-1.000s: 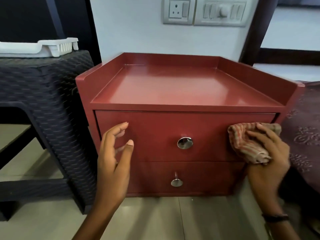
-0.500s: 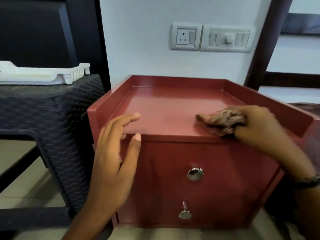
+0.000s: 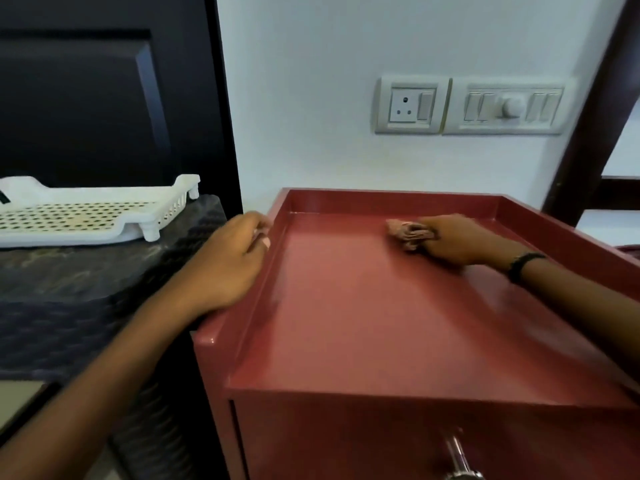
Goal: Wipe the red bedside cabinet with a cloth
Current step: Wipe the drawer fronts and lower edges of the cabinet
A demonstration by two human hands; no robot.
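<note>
We are looking down on the glossy red bedside cabinet, a boxy piece with a smooth lacquered top sunk inside a low raised lip on three sides. Our right hand is lying on that top near the back lip, fingers curled around a crumpled, striped pinkish-brown cloth, which is bunched into a soft wad and touching the red surface. A dark beaded band is circling the right wrist. Our left hand is resting on the cabinet's left lip, fingers bent over the rim; the picture is too blurred there for us to tell whether they are truly gripping it.

Below the front edge, a round polished metal knob is jutting out of the flat drawer face.

Just beside the cabinet on the left, a dark woven-textured plastic stool is bearing a white perforated plastic tray on short stubby feet. On the pale wall behind, a grey rectangular socket plate and a matching switch panel with a round dial are sitting side by side.
</note>
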